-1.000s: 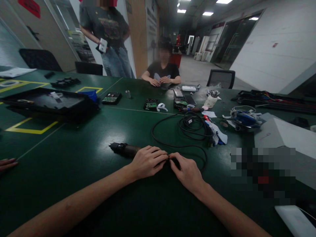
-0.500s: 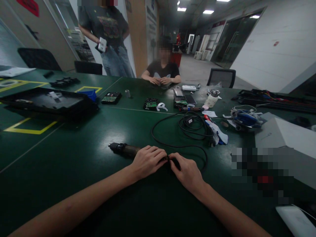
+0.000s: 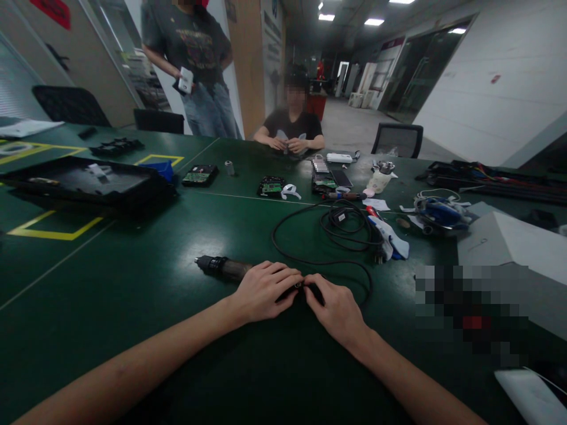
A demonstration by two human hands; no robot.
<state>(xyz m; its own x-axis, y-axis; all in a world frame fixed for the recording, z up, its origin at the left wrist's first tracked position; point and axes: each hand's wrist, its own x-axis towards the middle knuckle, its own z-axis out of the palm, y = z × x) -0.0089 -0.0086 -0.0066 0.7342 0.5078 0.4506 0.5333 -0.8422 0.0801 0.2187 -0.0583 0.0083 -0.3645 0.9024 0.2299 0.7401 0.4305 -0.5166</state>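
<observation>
Driver point(image 3: 233, 270), lying on the green table point(image 3: 177, 342), is gripped at its rear end by the left hand point(image 3: 268, 290), while the cable point(image 3: 371, 283) end is pinched against it by the right hand point(image 3: 336, 307).

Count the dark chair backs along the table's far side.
3: one chair back at far left, another just left of the standing person, a third right of the seated person, who may hide one more.
</observation>
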